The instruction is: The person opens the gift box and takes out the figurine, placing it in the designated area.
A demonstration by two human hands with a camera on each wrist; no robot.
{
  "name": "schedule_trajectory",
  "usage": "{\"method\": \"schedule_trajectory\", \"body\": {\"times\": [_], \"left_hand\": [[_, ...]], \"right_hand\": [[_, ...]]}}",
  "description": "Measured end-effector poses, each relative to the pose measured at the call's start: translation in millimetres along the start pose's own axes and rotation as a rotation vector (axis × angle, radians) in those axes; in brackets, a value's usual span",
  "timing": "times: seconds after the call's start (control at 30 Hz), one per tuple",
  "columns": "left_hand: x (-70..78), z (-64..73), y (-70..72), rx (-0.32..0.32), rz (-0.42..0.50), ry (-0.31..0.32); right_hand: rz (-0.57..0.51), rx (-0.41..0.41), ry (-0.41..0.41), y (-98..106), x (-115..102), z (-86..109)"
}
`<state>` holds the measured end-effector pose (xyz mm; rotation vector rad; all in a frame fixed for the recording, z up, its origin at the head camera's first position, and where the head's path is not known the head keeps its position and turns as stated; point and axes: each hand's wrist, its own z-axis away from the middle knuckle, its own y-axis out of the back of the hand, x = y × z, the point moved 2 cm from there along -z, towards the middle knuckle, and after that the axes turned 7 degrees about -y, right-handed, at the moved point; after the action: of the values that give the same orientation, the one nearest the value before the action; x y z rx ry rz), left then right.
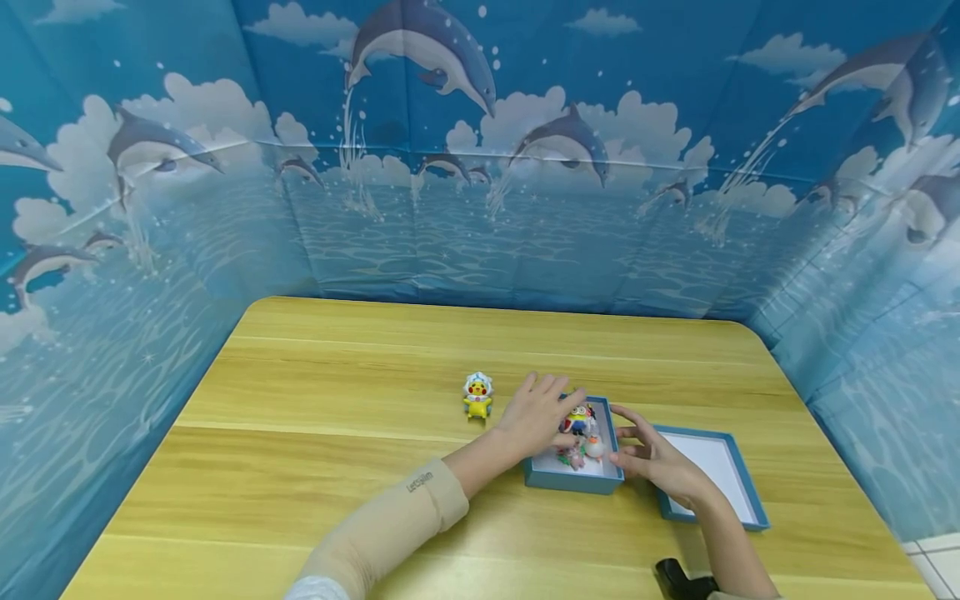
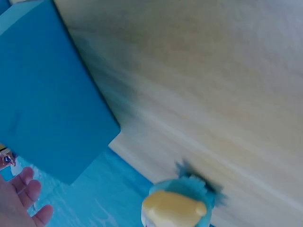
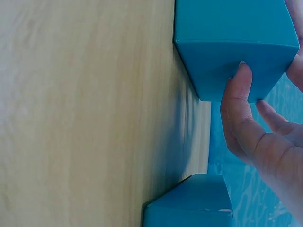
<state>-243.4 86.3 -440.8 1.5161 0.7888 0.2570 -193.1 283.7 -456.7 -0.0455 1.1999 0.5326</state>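
Observation:
A blue box (image 1: 573, 483) with a white inside holds several small figurines: a Minion figurine (image 1: 578, 419), a pink figurine (image 1: 575, 457) and a white one (image 1: 594, 448) with an orange top. My left hand (image 1: 534, 419) reaches over the box's left side, thumb and index finger spread around the Minion; whether they touch it I cannot tell. In the left wrist view its fingers (image 2: 31, 191) are apart. My right hand (image 1: 660, 462) rests its fingertips against the box's right wall, and the right wrist view shows a finger (image 3: 241, 90) on that wall.
A yellow Pikachu figurine (image 1: 477, 398) with a pale blue hood stands left of the box. To the right lies a blue-rimmed lid (image 1: 750, 483), white side up. A black object (image 1: 682, 581) is near the front edge, by my right forearm. Dolphin-print curtains surround the wooden table (image 1: 337, 383).

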Motion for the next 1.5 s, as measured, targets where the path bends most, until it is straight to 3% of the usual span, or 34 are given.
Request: {"method": "schedule_trajectory", "body": {"times": [0.27, 0.53, 0.77, 1.17, 1.5], "left_hand": [[-12.7, 14.1, 8.8, -0.002, -0.022, 0.029], [-31.4, 30.0, 7.7, 0.012, -0.031, 0.071], [-46.2, 48.7, 6.9, 0.019, 0.013, 0.106], [-71.7, 78.4, -3.4, 0.104, 0.117, 0.164], [-98.9, 101.3, -14.6, 0.086, 0.142, 0.212]], "right_hand": [[-0.001, 0.003, 0.001, 0, 1, 0.3], [0.001, 0.005, 0.001, 1, 1, 0.8], [0.005, 0.000, 0.012, 1, 2, 0.7], [0.005, -0.001, 0.008, 2, 1, 0.5], [0.011, 0.003, 0.005, 1, 1, 0.2]]}}
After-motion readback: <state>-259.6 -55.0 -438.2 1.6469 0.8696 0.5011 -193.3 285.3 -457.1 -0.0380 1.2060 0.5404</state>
